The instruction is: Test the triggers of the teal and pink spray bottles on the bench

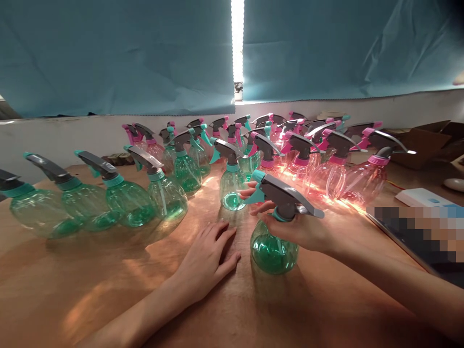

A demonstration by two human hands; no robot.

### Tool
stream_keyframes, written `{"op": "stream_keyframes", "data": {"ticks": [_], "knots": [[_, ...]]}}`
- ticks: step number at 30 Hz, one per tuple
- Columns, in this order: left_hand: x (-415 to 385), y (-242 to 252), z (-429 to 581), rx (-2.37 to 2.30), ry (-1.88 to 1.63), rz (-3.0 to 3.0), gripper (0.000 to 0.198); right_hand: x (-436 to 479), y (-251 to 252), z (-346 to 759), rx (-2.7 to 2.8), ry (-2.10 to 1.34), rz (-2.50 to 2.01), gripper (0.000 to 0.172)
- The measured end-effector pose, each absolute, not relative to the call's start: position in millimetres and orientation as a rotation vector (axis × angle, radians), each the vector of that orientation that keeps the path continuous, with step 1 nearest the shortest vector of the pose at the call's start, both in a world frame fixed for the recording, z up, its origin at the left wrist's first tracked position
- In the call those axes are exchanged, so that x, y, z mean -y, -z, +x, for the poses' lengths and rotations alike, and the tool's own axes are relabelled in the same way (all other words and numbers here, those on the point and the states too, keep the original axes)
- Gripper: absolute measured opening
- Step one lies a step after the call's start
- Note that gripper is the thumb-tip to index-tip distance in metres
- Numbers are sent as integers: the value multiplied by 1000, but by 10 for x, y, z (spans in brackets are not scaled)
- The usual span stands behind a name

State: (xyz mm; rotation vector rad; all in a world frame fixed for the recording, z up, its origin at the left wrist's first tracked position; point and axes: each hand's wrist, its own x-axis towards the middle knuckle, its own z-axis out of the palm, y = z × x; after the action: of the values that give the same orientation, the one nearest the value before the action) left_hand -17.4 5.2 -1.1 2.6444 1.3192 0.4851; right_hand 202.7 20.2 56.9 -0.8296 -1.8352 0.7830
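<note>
Dozens of spray bottles crowd the tabletop [108, 290], green ones [166, 195] left, pink ones [362, 181] right. Out front stands one green bottle [273, 251], right hand [300, 229] wrapped round its neck under the trigger. Left hand [206, 258] lies flat and open just beside it. Looks like checking or placing; next it needs a steady set-down.

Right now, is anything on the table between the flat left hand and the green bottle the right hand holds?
No. In the head view, only bare brown table separates the left hand from the green bottle gripped by the right hand.
</note>
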Motion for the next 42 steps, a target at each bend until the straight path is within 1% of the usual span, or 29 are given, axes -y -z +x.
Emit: {"op": "stream_keyframes", "data": {"ticks": [5,9,11,19,27,32,35,42], "knots": [[-49,4,-180,-1312,-451,2661,41,-186,-599,2019,1840,-786,-873,35],[-44,-9,-174,-1310,-452,2655,42,-186,-611,2024,1836,-729,-938,21],[-44,-9,-171,-1306,-449,2659,42,-190,-607,2025,1844,-678,-939,18],[-55,22,-176,-1323,-429,2696,43,-208,-570,2024,1841,-599,-904,22],[-45,17,-178,-1321,-417,2715,43,-200,-581,2029,1838,-666,-894,26],[-50,22,-180,-1332,-392,2723,44,-199,-598,2025,1826,-717,-886,38],[-56,24,-180,-1335,-397,2726,44,-191,-605,2031,1798,-727,-920,35],[-54,11,-170,-1336,-368,2719,44,-149,-710,2078,1831,-888,-948,33]]}}
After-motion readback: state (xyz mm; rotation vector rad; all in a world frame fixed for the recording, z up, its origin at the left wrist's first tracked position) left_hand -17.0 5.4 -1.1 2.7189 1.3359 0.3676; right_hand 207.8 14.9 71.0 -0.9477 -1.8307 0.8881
